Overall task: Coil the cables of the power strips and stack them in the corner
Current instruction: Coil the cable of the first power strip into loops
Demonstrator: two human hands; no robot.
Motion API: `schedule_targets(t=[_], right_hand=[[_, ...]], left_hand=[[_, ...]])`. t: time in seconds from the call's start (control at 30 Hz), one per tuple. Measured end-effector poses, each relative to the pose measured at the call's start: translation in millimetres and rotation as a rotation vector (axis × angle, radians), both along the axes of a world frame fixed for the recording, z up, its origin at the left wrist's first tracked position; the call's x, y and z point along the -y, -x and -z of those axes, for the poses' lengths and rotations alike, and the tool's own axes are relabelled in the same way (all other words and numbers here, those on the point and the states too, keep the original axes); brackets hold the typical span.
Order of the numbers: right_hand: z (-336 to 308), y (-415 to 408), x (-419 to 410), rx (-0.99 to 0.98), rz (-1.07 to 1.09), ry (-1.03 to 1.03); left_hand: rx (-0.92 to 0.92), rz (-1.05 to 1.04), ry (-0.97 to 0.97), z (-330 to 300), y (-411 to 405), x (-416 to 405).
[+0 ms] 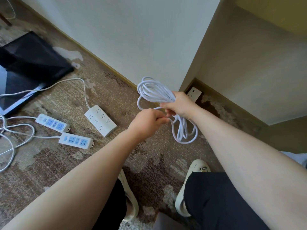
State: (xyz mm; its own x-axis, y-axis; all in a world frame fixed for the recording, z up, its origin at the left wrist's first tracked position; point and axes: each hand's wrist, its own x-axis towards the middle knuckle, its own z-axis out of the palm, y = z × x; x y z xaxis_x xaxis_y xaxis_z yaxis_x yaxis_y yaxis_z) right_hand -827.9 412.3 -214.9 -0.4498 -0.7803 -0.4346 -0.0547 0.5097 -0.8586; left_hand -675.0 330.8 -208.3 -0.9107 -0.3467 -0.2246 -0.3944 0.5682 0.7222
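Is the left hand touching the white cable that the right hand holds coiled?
Touching. The head view shows the left hand pinching a strand of the white cable beside the right hand, which grips the coil.

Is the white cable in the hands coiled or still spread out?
Coiled: the white cable hangs in loops from the right hand.

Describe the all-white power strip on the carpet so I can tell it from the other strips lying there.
Start at the black panel lying on the carpet at the left, then look right, toward the middle of the floor. There lies the wide white power strip, its cable running back toward the panel. Unlike the two slimmer strips left of it, it has no blue socket faces.
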Motion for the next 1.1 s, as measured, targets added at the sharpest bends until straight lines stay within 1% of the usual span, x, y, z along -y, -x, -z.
schedule_targets(t=[0.07,0.13,0.27,0.37,0.47,0.6,0.8,0.87,0.93,1.0,1.1], right_hand=[[1.1,-0.3,-0.3,0.042,0.028,0.009],[2.2,0.4,0.6,0.058,0.046,0.019],[3.0,1.1,-0.6,0.071,0.012,0.04],[4.7,1.1,-3.2,0.149,0.003,0.043],[6.5,0.7,-3.4,0.167,0.015,0.033],[7.0,-6.8,1.8,0.222,0.043,0.057],[2.4,1.6,-0.5,0.227,0.118,0.05],[-0.5,6.4,-3.6,0.214,0.13,0.041],[-2.1,9.3,-5.4,0.206,0.121,0.041],[-3.9,8.3,-5.8,0.189,0.071,0.029],[-6.8,1.7,-6.3,0.173,-0.042,-0.003]], left_hand=[[-0.024,-0.061,0.012,0.1,2.6,-0.6],[-0.038,-0.123,0.067,-0.6,4.5,-2.4],[-0.092,-0.223,0.099,1.3,10.2,-7.9],[-0.111,-0.272,0.083,4.2,11.3,-7.7],[-0.11,-0.34,0.068,6.0,12.4,-6.3],[-0.097,-0.375,0.066,5.7,16.3,-7.9],[-0.083,-0.387,0.062,8.2,4.2,9.3],[-0.111,-0.439,0.037,7.7,-2.2,21.1],[-0.125,-0.542,0.013,8.2,-7.2,32.6],[-0.105,-0.615,-0.078,9.7,-10.3,41.3],[-0.064,-0.592,-0.232,10.7,-11.4,49.3]])
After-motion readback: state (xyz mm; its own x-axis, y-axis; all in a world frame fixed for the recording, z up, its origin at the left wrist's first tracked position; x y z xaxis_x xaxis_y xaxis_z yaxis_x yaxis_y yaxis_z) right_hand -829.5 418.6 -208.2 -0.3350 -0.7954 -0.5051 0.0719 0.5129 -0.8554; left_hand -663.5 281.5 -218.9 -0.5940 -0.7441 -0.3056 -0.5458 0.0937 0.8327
